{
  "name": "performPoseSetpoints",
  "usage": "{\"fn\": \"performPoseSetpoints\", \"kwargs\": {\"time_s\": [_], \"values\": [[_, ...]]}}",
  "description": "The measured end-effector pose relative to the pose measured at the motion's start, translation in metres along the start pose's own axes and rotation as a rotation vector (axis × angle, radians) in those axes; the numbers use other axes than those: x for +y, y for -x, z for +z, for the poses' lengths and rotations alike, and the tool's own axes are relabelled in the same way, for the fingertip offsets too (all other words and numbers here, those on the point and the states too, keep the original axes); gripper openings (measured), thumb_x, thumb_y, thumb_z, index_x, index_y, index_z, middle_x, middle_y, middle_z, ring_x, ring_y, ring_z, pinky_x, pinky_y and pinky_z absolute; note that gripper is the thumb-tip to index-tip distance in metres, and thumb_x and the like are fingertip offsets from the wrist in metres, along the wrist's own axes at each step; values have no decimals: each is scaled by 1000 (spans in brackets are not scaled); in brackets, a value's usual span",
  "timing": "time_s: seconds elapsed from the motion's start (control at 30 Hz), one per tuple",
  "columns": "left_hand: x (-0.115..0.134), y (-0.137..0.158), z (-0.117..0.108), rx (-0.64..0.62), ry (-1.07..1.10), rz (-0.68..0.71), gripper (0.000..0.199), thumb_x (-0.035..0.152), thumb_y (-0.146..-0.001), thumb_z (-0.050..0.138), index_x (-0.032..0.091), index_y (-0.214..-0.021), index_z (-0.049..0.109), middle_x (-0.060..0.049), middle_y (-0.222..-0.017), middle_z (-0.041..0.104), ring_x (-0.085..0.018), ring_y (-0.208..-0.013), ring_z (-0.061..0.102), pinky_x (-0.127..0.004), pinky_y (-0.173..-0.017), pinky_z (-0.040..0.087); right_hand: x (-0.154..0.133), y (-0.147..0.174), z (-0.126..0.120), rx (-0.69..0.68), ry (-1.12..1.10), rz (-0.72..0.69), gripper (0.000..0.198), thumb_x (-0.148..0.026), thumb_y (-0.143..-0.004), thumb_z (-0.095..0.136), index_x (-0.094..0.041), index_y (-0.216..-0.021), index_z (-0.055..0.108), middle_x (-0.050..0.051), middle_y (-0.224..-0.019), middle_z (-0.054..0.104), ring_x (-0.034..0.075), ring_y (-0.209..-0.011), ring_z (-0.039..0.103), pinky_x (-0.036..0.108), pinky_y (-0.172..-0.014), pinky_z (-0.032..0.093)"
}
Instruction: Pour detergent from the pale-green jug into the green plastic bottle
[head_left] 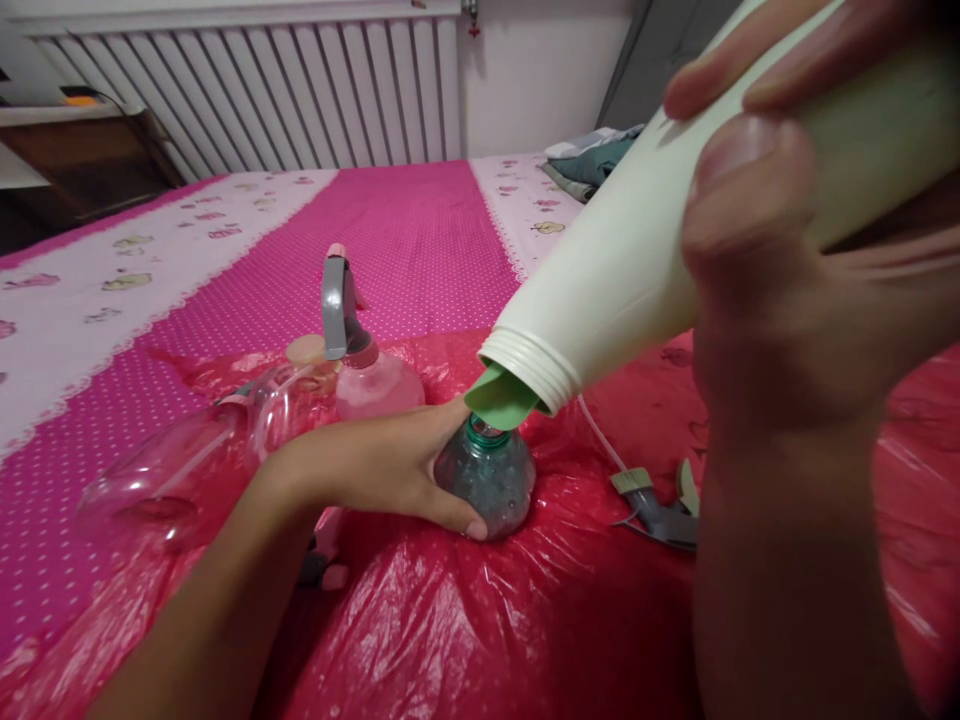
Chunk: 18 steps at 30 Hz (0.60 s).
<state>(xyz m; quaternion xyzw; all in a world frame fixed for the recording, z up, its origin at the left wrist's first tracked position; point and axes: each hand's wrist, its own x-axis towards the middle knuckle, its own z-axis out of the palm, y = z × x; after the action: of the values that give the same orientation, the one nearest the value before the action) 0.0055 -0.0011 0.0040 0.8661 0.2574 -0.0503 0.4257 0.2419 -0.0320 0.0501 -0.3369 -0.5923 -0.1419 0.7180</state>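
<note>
Cream bottle, uncapped and tilted mouth-down, slants from the upper right of the frame toward the middle in the head view. The right hand is clamped around its body, thumb on the near side. A green spout juts from the threaded mouth, just over the neck of a clear green-necked bottle. That bottle stands upright near the middle of the frame, with the left hand wrapped around its left side, thumb in front. The two hands are well apart.

Pouring appears to be in hand: both bottles are uncapped and lined up, yet no stream shows, and how full the lower one is cannot be told. A grey spray head with a thin tube lies detached right of centre on the red plastic sheet, so refitting one seems left to do. Left of centre, a pink spray bottle has its trigger top fitted and looks complete. Another clear bottle lies on its side at the left.
</note>
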Motion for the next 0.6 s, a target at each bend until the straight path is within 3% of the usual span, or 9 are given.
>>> {"fn": "performPoseSetpoints", "kwargs": {"time_s": [0.17,0.27,0.37,0.6], "values": [[1,-1,0,-8,23,2,88,54,-76,83,25,-148,42,-8,-135,66,-31,-117,66,-39,-99,55,-12,2,1,-91,-67,-71,42,-50,-88,60,-12,-88,43,7,-94,60,12,-87,60,27,-80,44],[0,-1,0,-11,37,9,96,53,-76,84,27,-154,34,-8,-137,65,-31,-118,66,-39,-99,54,-14,2,1,-80,-74,-69,25,-33,-87,57,-12,-87,44,6,-95,59,11,-86,59,25,-80,42],[0,-1,0,-19,44,-6,86,53,-76,84,24,-146,44,-8,-133,66,-31,-117,66,-38,-98,55,-12,2,0,-85,-62,-65,12,-20,-82,51,-12,-88,44,5,-95,60,11,-87,59,25,-81,42],[1,0,0,-9,29,-30,72,53,-75,83,21,-132,54,-8,-123,70,-32,-111,67,-36,-89,56,-9,1,-1,-68,-42,-37,17,-26,-77,53,-13,-85,45,5,-93,60,12,-85,57,28,-81,44]]}}
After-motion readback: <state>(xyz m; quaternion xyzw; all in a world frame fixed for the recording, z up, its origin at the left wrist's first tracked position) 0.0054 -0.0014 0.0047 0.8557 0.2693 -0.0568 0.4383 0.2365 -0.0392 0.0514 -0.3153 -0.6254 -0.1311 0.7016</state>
